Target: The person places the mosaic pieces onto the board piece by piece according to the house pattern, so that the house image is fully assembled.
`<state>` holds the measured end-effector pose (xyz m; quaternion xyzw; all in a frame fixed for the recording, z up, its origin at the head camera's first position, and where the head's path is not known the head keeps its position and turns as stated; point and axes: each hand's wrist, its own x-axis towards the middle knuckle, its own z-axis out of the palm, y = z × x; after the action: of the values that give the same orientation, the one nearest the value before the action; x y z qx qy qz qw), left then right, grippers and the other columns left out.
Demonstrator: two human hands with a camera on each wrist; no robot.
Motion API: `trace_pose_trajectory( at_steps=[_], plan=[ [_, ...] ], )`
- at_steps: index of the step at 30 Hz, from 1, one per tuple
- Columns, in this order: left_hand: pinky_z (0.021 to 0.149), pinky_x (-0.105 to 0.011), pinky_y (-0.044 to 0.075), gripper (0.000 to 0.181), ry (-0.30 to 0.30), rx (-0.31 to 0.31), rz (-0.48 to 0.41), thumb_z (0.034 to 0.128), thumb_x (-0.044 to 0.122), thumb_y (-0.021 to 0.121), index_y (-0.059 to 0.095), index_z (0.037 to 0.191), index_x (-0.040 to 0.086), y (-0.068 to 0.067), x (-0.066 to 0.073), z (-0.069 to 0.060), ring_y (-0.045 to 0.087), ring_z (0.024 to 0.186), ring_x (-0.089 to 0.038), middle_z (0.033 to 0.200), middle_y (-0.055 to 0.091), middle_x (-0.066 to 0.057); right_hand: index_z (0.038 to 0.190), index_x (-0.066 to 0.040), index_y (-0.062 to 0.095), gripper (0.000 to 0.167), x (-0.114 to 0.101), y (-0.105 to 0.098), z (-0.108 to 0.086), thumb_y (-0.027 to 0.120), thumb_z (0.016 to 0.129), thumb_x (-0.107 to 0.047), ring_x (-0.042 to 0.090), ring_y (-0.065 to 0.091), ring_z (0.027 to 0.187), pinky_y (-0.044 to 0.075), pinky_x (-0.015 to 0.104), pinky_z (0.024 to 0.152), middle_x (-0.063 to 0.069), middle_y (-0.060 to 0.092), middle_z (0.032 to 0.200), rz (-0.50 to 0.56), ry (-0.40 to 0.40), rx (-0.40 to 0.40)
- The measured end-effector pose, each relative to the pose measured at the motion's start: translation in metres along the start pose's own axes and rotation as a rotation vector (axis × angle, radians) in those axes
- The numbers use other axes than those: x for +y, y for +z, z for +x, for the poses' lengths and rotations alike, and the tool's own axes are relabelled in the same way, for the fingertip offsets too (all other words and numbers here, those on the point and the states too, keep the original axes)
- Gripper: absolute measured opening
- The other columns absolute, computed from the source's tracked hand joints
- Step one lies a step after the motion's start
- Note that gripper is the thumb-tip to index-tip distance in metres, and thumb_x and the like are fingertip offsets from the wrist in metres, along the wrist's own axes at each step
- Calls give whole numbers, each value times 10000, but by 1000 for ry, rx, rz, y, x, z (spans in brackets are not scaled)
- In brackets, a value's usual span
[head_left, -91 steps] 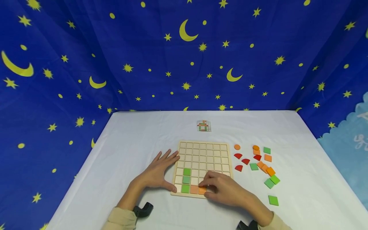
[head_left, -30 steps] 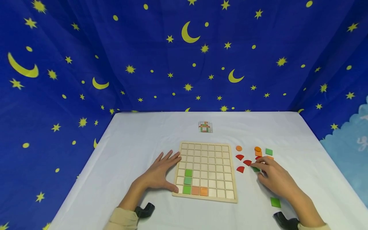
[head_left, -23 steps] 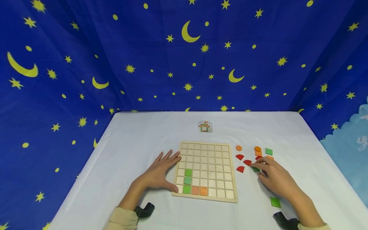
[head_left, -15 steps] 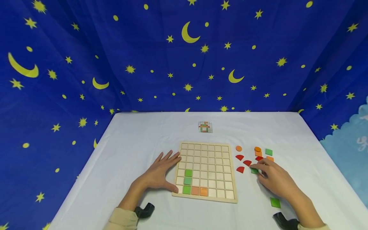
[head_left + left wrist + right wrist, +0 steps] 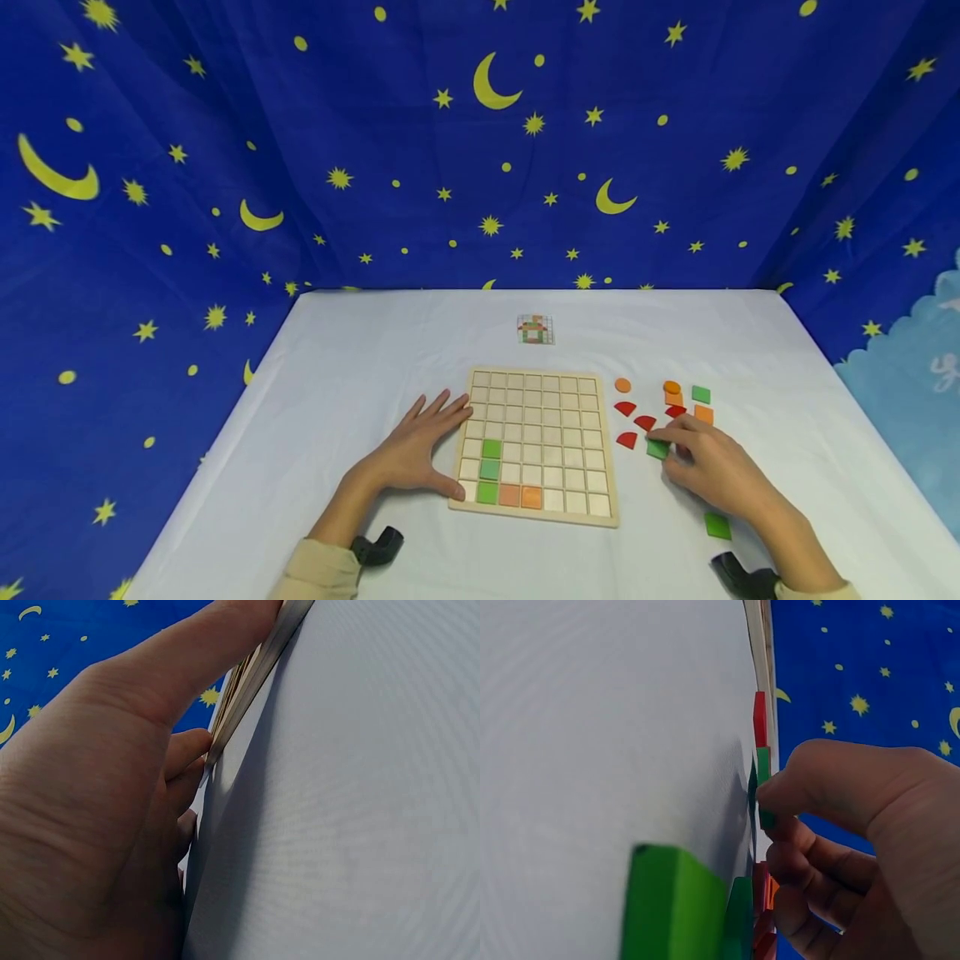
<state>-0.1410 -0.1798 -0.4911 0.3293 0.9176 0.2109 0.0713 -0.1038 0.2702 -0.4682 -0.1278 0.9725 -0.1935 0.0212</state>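
Seen from the left wrist, a person's left hand (image 5: 97,795) fills the left side, large and close to the camera. The thumb (image 5: 184,660) stretches up and to the right, its tip against the pale edge of a wooden board (image 5: 259,673) that runs steeply slanted from the top toward the middle. Below the thumb, partly hidden by the palm, the other fingers (image 5: 187,750) reach toward the same edge; the uppermost touches it. A smooth white surface (image 5: 367,795) takes up the right side, crossed beside the hand by a long grey shadow (image 5: 225,862). At upper left hangs blue cloth (image 5: 112,619) with yellow stars, dots and crescent moons.
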Motion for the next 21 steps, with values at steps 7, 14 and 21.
trace_pose_trajectory(
  at_steps=[7, 14, 21],
  plan=[
    [1150, -513, 5, 1230, 22, 18, -13, 555, 787, 714, 298, 1522, 151, 0, 0, -1, 73, 1453, -275, 1597, 156, 25, 1107, -195, 733, 368, -4, 0, 0, 739, 743, -143, 143, 475, 771, 414, 321, 647, -40, 553, 939, 28, -24, 1],
    [1151, -508, -2, 1231, 25, 17, -10, 556, 787, 713, 292, 1524, 154, 0, 0, -1, 65, 1454, -266, 1598, 150, 30, 1088, -224, 738, 352, -12, 1, -1, 739, 751, -126, 115, 488, 789, 445, 299, 665, -87, 565, 956, 74, -47, 5],
    [1152, -501, -11, 1230, 23, 12, -12, 561, 788, 711, 280, 1528, 163, -1, 0, -1, 60, 1455, -262, 1599, 143, 35, 1094, -267, 737, 352, -23, 4, -2, 731, 765, -140, 88, 533, 872, 496, 311, 728, -101, 597, 1059, 82, -99, 2]
  ],
)
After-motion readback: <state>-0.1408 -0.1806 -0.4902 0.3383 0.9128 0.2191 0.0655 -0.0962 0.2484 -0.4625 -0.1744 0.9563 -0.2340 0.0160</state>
